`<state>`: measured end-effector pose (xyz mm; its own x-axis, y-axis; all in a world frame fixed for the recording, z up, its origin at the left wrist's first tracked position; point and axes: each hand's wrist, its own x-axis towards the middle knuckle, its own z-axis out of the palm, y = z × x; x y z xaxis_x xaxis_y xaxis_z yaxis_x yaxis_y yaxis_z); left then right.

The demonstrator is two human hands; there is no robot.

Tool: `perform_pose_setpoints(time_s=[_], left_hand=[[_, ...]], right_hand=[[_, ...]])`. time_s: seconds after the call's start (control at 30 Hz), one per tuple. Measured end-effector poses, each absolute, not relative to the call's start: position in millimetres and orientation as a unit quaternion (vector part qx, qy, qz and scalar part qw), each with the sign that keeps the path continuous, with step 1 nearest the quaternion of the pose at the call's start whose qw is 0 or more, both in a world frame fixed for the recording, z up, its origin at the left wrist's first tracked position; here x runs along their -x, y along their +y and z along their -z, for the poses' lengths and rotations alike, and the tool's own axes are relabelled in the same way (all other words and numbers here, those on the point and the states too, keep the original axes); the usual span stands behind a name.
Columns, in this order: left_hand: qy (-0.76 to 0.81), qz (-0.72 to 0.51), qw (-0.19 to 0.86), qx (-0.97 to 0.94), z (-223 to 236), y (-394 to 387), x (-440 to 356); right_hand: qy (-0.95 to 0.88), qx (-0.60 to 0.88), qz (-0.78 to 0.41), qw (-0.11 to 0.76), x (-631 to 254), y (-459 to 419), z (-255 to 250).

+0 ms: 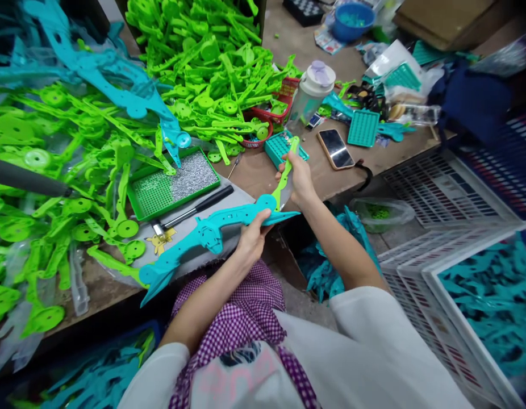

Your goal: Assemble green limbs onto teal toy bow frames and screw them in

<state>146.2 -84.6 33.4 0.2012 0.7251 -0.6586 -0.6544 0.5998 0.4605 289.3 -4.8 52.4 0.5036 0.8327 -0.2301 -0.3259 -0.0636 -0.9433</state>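
My left hand (251, 241) grips a long turquoise plastic piece (209, 233) near its right end, above the table's front edge. Green plastic arms join both ends of this piece. My right hand (299, 176) is closed round the right-hand green arm (284, 180), which points up and away. Behind the turquoise piece a hammer (195, 209) with a black handle lies on a grey mat (229, 201). Beyond it sits a green tray (161, 196) holding many small metal pins. A teal perforated box (284, 149) stands just past my right hand.
Green plastic parts (212, 74) are heaped at the back and left, with turquoise pieces (105, 74) on top. A lidded cup (313, 91) and a phone (336, 149) occupy the right. White crates (433, 267) stand on the floor at right; a blue bin (154, 329) sits below left.
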Motion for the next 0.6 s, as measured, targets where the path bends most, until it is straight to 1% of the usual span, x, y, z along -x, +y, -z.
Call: perform_pose_setpoints(time_s=[0.1, 0.3, 0.37, 0.43, 0.5, 0.53, 0.57, 0.6], left_hand=[[0.451, -0.437, 0.776, -0.066, -31.8, -80.0, -142.7], [0.451, -0.425, 0.781, -0.082, -30.1, -72.8, -144.1], [0.441, -0.403, 0.796, -0.095, -26.8, -75.2, -140.4], [0.425, -0.351, 0.824, -0.133, -23.3, -84.4, -124.4], [0.407, -0.283, 0.84, -0.222, -21.0, -102.9, -91.3], [0.4, -0.26, 0.829, -0.292, -20.4, -115.5, -68.5], [0.392, -0.244, 0.798, -0.386, -20.1, -129.5, -42.5], [0.409, -0.255, 0.732, -0.482, -19.9, -144.3, -14.3]], right_hand=[[-0.251, 0.582, -0.455, 0.625, -293.5, 6.9, -54.9], [-0.271, 0.585, -0.436, 0.629, -293.6, 15.8, -52.2], [-0.27, 0.591, -0.433, 0.625, -294.5, 16.2, -47.7], [-0.279, 0.598, -0.427, 0.618, -297.7, 17.6, -41.9], [-0.299, 0.605, -0.417, 0.609, -303.1, 20.6, -33.4], [-0.308, 0.609, -0.412, 0.604, -306.4, 22.5, -27.6], [-0.316, 0.616, -0.405, 0.597, -309.7, 24.4, -20.7], [-0.321, 0.626, -0.398, 0.59, -312.9, 26.1, -12.8]])
